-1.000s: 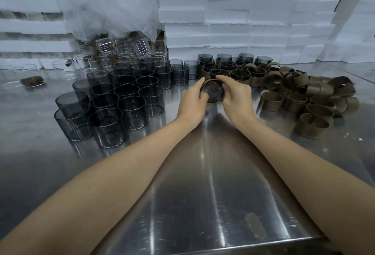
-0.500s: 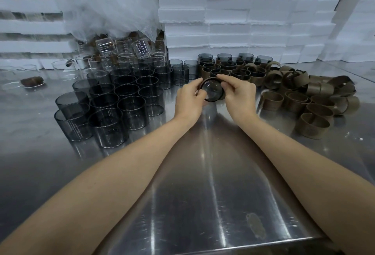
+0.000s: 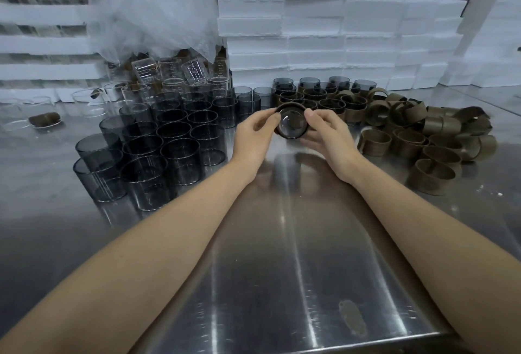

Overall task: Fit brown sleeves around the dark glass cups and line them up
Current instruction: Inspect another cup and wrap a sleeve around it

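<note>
Both hands meet over the middle of the steel surface (image 3: 282, 241) and grip one dark cup (image 3: 291, 125) between them, lifted clear of the surface. The cup is tipped onto its side: its axis runs toward and away from the camera, and one glossy round end faces the viewer. Whether that end is the base or the mouth cannot be told. A brown sleeve (image 3: 290, 105) wraps the cup, showing as a band along its upper edge.

The left hand (image 3: 255, 135) grasps the cup's left side with curled fingers, the thumb reaching to the top edge. The right hand (image 3: 329, 139) grasps the right side, thumb at the upper edge and fingers cupped below.

The held cup hangs just in front of a cluster of sleeved cups (image 3: 324, 101) standing upright at the back. To the left, bare cups (image 3: 169, 150) stand upright, packed close together. To the right lies a loose heap of sleeves (image 3: 423, 133), some standing on edge, some tilted. Clear glasses (image 3: 146, 69) sit behind the bare cups under crumpled plastic wrap (image 3: 158, 9). White foam blocks (image 3: 338, 29) are stacked along the back.
</note>
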The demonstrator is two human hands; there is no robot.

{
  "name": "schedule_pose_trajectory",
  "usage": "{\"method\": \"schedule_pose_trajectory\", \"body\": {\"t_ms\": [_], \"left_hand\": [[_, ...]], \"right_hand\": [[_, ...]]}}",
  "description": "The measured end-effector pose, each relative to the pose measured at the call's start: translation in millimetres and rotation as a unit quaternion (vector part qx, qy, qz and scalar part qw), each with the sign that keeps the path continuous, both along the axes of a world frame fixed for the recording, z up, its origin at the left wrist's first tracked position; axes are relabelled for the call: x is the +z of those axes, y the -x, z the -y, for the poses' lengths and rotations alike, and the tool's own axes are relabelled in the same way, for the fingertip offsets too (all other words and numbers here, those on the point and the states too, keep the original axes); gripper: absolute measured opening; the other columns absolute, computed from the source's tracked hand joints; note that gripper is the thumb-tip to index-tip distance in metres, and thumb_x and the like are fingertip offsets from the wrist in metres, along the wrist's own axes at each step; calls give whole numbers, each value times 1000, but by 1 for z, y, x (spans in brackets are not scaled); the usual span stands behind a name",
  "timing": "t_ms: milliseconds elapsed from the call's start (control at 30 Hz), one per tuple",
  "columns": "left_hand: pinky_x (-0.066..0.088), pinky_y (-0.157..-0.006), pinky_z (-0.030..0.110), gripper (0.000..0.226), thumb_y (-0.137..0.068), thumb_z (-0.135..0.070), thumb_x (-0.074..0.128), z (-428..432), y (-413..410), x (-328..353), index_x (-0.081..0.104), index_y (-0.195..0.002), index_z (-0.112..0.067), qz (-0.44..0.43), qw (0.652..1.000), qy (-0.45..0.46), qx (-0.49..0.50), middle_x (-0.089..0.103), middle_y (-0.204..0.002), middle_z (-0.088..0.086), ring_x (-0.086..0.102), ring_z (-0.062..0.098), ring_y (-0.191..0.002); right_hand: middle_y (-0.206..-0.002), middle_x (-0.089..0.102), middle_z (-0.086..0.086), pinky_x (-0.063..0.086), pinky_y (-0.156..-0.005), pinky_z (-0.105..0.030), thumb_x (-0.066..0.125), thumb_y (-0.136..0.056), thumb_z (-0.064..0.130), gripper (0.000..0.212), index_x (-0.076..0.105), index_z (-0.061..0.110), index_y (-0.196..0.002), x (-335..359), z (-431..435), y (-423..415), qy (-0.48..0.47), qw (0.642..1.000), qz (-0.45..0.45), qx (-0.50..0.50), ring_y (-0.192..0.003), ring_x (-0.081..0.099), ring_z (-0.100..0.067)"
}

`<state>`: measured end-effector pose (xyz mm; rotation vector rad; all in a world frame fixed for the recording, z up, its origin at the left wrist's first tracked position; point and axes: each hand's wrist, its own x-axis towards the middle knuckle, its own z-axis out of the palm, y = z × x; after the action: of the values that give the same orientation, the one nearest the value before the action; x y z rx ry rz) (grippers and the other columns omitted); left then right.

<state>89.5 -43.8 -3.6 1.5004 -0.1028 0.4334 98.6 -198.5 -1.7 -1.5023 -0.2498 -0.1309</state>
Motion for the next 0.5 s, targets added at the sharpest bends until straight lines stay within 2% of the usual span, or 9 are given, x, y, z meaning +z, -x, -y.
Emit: {"method": "schedule_pose_trajectory", "body": {"t_ms": [67,133,200,267,367,500], "left_hand": [[43,-81,9,11,-93,-22,65,0,2,2,69,-93,-32,-3,998,35,-43,72,-88,-21,62,-9,-88],[44,-95,24,12,-94,-27,63,-1,4,3,68,-105,-27,-44,988,100,-110,70,-104,-10,61,4,-101],[44,-104,33,36,-93,-29,63,-3,5,4,60,-127,-16,-86,969,152,-174,66,-122,4,61,15,-111],[42,-106,33,52,-93,-30,60,-5,5,6,50,-140,-10,-110,959,163,-203,61,-131,10,58,18,-114],[44,-98,28,46,-94,-33,57,-4,6,7,54,-134,-13,-122,954,159,-223,62,-121,4,58,14,-106],[48,-88,25,33,-97,-36,53,-3,7,8,60,-124,-18,-124,955,144,-229,66,-109,-1,61,12,-97]], "right_hand": [[-120,65,-18,50,-100,-49,67,-82,43,41,62,14,-110,2,0,3,-46,999,-4,21,-109,65,-34],[-123,64,-20,47,-102,-51,63,-87,40,46,61,8,-119,3,-1,5,-62,997,-10,43,-111,64,-35],[-123,65,-18,46,-103,-52,59,-90,41,52,59,3,-125,5,-1,8,-54,997,-12,56,-113,64,-33],[-123,65,-18,45,-104,-52,57,-90,44,56,58,3,-128,7,0,9,-47,997,-22,63,-114,63,-32],[-122,65,-19,46,-104,-50,55,-92,47,53,62,7,-125,9,1,11,-36,996,-41,73,-110,65,-32],[-116,68,-18,47,-103,-51,50,-98,42,42,64,9,-120,11,-2,13,-30,997,-43,51,-100,70,-31]]}}
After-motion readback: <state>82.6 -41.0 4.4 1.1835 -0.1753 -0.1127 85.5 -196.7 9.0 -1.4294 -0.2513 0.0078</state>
